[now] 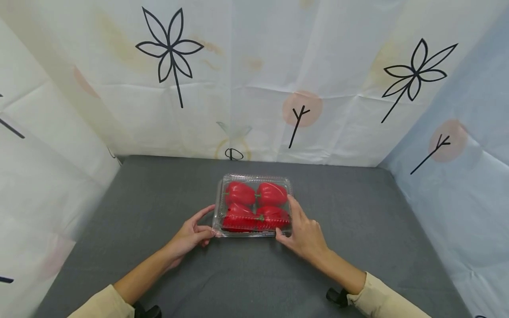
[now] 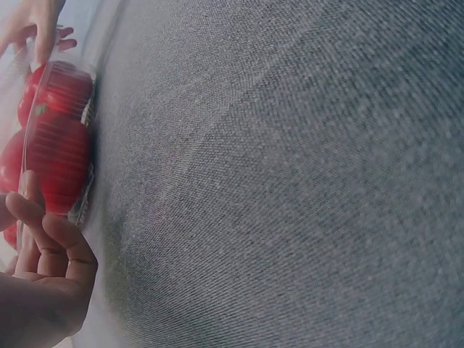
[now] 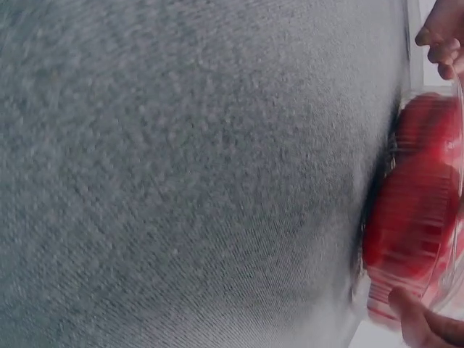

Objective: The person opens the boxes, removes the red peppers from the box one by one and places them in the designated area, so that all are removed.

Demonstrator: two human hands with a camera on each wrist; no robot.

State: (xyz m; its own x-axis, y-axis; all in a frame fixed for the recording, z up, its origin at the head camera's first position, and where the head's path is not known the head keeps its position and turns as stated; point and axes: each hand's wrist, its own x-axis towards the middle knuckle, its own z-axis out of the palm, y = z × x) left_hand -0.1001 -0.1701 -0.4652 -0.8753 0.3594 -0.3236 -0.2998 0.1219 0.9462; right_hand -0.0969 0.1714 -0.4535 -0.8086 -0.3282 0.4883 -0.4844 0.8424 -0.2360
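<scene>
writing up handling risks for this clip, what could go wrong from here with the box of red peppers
The clear container could slip or tip if lifted, since the left hand is only at its edge. Its plastic might bend if the right hand squeezes too hard. The rounded red peppers may shift inside if it tilts.

Along the left edge, red bell peppers (image 2: 59, 156) are seen through the ribbed wall of a clear plastic box (image 2: 88, 194). Its near end is held by the left hand (image 2: 54, 272), its far end touched by the right hand (image 2: 35, 23). Elsewhere, the view is filled by gray woven cloth (image 2: 283, 174).
</scene>
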